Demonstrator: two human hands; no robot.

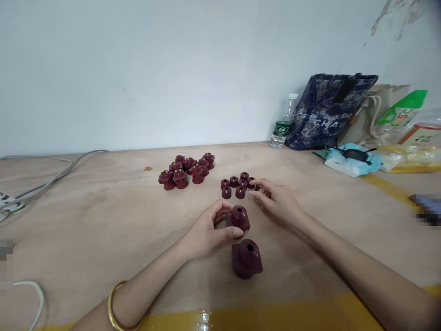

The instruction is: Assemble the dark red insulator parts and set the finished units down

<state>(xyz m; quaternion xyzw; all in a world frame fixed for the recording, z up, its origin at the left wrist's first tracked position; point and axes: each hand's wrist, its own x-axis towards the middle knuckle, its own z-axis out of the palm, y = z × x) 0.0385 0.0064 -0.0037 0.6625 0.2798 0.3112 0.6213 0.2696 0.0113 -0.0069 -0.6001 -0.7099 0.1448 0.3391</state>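
Note:
My left hand (215,227) is wrapped round a dark red part (239,217) with a domed, holed top, its thumb on the near side. Closer to me, a similar capped part (247,259) stands on the table. My right hand (274,197) reaches over the right side of a group of small round dark red caps (240,192), thumb and fingers apart near a cap (251,182). Whether its fingertips touch that cap is hard to tell. Further back on the left stand several dark red bases (179,178) with brass-coloured pieces on top.
On the wooden table (120,230), a water bottle (281,124) and a dark blue bag (327,112) stand at the back right. A light blue packet (344,161) lies before them. Grey cables (65,172) run along the left. A phone-like object (427,207) is far right.

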